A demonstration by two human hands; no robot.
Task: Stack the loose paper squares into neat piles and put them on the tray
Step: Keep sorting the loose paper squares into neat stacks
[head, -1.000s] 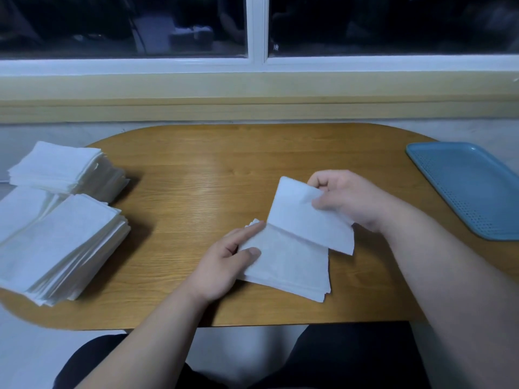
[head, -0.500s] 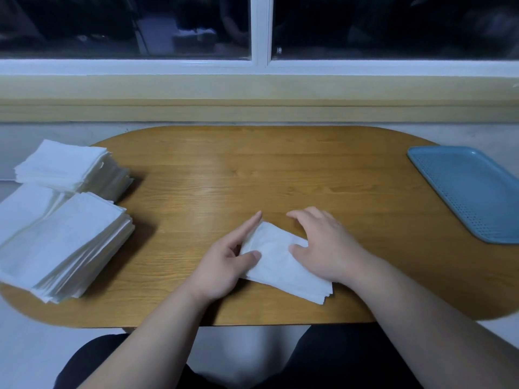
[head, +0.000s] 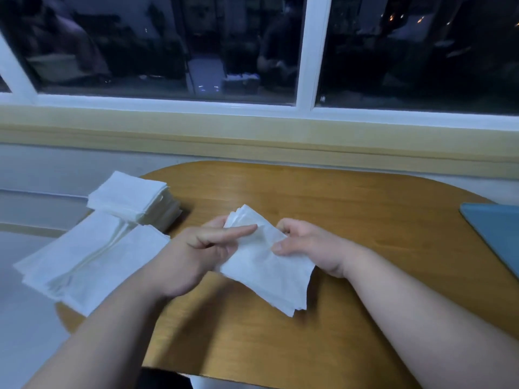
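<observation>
Both hands are closed on a thin sheaf of white paper squares (head: 266,268), held tilted over the near middle of the oval wooden desk (head: 351,217). The left hand (head: 202,248) grips its left edge with the forefinger laid straight across the top sheet, and the right hand (head: 306,245) pinches its right edge with curled fingers. Whether the sheaf's lowest corner touches the desk I cannot tell. Its edges look fanned rather than square, so the likely slip is sheets sliding out of a loose pinch, or the soft paper creasing if the grip tightens before the edges are tapped level. To the left lies a broad, slumped pile of white squares (head: 92,256) overhanging the desk's end, and beyond it a taller square pile (head: 132,197). Well apart at the right edge shows a corner of the flat blue plastic tray (head: 494,231), bare where visible. Farthest is the dark white-framed window (head: 168,46). Half a second ago the sheaf lay flat on the desk under both hands. Now it is lifted, and the view has swung up, cutting off most of the tray.
</observation>
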